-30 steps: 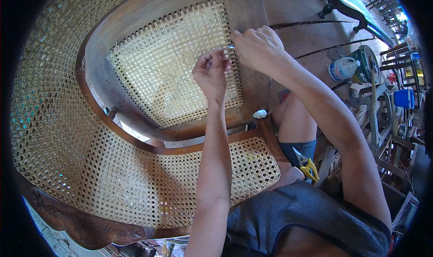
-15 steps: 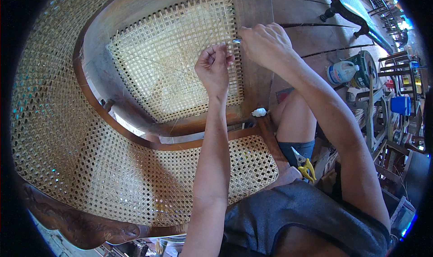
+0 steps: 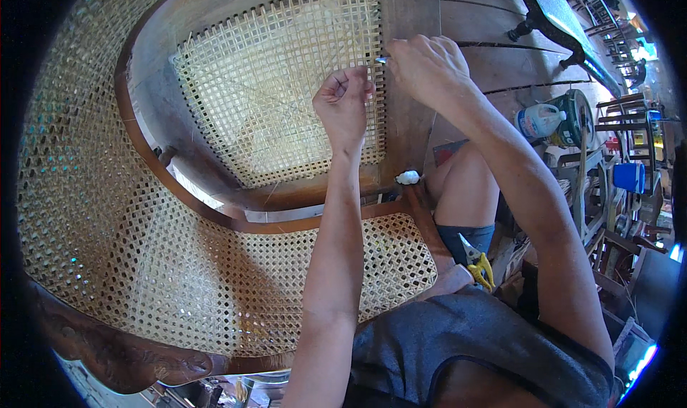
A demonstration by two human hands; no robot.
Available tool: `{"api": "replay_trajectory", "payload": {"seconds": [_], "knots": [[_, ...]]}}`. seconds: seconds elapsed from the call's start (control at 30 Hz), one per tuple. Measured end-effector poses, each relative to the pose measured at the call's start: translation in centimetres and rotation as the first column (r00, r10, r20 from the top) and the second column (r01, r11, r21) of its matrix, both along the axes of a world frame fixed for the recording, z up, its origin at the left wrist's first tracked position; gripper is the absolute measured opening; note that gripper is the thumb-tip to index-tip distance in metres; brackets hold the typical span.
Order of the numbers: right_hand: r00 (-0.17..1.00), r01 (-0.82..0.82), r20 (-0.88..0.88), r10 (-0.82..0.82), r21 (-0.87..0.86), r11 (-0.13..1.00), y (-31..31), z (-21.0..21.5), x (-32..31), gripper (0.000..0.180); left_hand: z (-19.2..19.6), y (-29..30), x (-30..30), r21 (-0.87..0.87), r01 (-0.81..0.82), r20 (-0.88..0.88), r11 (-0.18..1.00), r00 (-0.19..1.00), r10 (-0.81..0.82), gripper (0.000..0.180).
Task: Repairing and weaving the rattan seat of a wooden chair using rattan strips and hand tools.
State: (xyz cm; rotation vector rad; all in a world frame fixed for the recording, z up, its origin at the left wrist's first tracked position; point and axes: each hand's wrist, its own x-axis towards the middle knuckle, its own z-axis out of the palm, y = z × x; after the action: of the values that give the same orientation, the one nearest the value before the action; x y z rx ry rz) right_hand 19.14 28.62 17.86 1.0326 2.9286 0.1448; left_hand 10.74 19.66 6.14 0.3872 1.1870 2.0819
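Note:
A chair's woven cane panel [image 3: 279, 86] is set in a wooden frame [image 3: 411, 122], its strands looped through holes along the edge. Over the right side of the panel is my left hand [image 3: 342, 106], fingers curled and thumb pinched in; whatever lies between the fingertips is too small to make out. My right hand [image 3: 429, 68] is closed round a small tool with a shiny metal tip [image 3: 381, 60], the rest of it hidden in the fist. That tip lies at the panel's right edge, close to the row of holes.
Curved cane backrest [image 3: 79, 157] wraps round the left and front. Yellow-handled shears [image 3: 481, 268] lie by my thigh. A white wad [image 3: 408, 177] sits on the frame's corner. To the right are a white jug [image 3: 540, 120], a blue container [image 3: 629, 177] and wooden furniture frames.
The view has shifted slightly. Both hands keep nearly the same grip and place at the panel's right edge, with the metal tip still by the holes.

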Motion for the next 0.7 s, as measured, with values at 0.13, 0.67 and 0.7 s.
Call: {"api": "replay_trajectory", "payload": {"seconds": [0.13,0.67,0.7], "knots": [[0.997,0.002,0.083,-0.002,0.005,1.000,-0.5,0.0,-0.5,0.018,0.4,-0.3,1.3,0.061,0.040,-0.116,0.997,0.993,-0.033,0.013],[0.988,-0.152,0.027,0.153,-0.051,0.987,2.2,0.3,-1.0,0.021,-0.2,0.8,-0.3,-0.216,-0.151,-0.296,0.965,0.952,0.083,0.016],[0.986,-0.158,0.043,0.161,-0.074,0.985,2.5,0.3,-1.1,0.021,-0.1,0.8,-0.4,-0.267,-0.157,-0.313,0.951,0.947,0.068,0.016]]}}
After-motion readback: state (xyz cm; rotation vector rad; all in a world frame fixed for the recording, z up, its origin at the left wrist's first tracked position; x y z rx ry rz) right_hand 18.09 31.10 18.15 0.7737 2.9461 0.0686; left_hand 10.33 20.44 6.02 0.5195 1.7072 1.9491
